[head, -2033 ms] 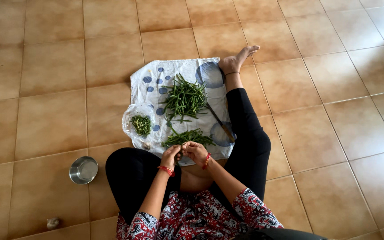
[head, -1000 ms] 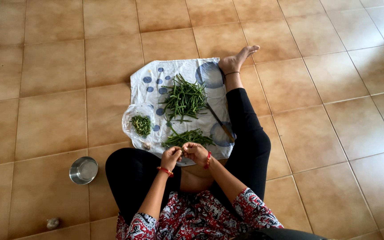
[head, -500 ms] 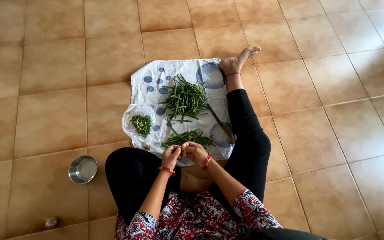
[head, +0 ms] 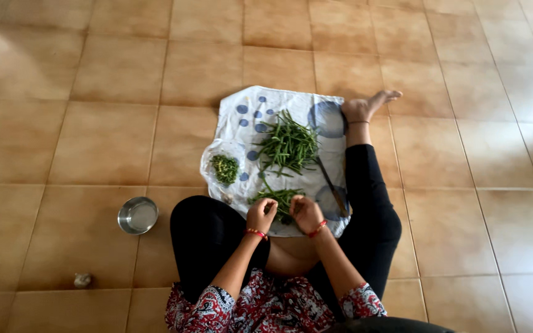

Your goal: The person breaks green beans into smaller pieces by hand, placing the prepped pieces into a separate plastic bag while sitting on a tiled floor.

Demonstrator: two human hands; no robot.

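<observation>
On the floor, far left: a small pale lump (head: 82, 280) lies on the tiles, well apart from everything else.
Bowl: a steel bowl (head: 137, 215) stands left of my knee, off the cloth.
Bag: a clear bag (head: 223, 168) of chopped green bits sits at the cloth's left edge.
Cloth: a white cloth (head: 248, 102) with blue dots is spread in front of me.
My left hand (head: 261, 214): fingers curled together over the near beans; whether they pinch one, I cannot tell.
Near beans (head: 277, 198): a small heap on the cloth, touching both my hands.
Far beans (head: 288, 145): a bigger heap mid-cloth.
My right hand (head: 306, 213): just beside the left, fingers bent inward; its grip is hidden from me.
Knife (head: 332, 187): lies on the cloth, right of the heaps, beside my leg.
</observation>
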